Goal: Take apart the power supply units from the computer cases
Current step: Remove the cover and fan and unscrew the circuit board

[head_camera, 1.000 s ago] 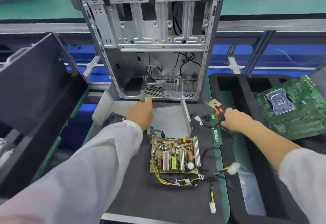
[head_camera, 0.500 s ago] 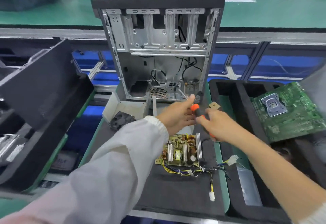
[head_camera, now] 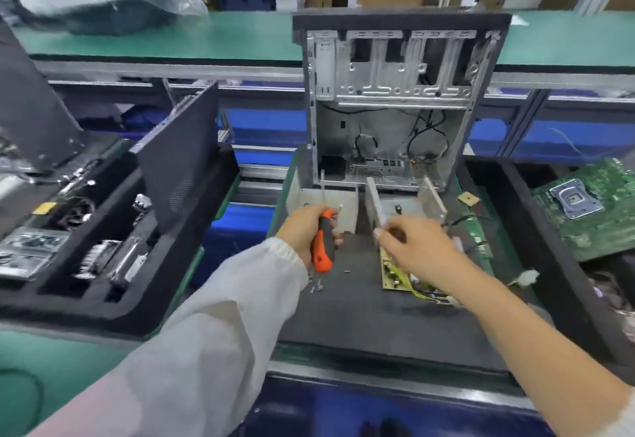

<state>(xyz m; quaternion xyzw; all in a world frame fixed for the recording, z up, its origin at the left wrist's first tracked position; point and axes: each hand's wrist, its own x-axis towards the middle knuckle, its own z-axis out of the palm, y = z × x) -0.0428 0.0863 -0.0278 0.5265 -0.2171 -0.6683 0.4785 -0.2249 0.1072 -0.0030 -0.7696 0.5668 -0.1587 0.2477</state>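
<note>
The open computer case (head_camera: pixel 395 110) stands upright at the back of the dark mat. In front of it lie the bent metal halves of the power supply housing (head_camera: pixel 324 201), and its yellow circuit board (head_camera: pixel 395 276) is partly hidden under my right arm. My left hand (head_camera: pixel 302 230) grips an orange-and-black screwdriver (head_camera: pixel 323 247), with its shaft pointing up toward the housing. Hovering over the board, my right hand (head_camera: pixel 421 251) has loosely bent fingers and holds nothing I can see; its thumb is close to the housing's upright plate (head_camera: pixel 372 201).
Loose screws (head_camera: pixel 318 287) lie on the mat (head_camera: pixel 360 319) near my left wrist. A green motherboard (head_camera: pixel 591 209) rests in the foam tray at right. At left, a foam tray (head_camera: pixel 86 230) holds several parts, and a black side panel (head_camera: pixel 178 168) leans against it.
The screwdriver passed from my right hand to my left, which carried it to the left. My right hand let go and now hovers over the board. The view swung left.
</note>
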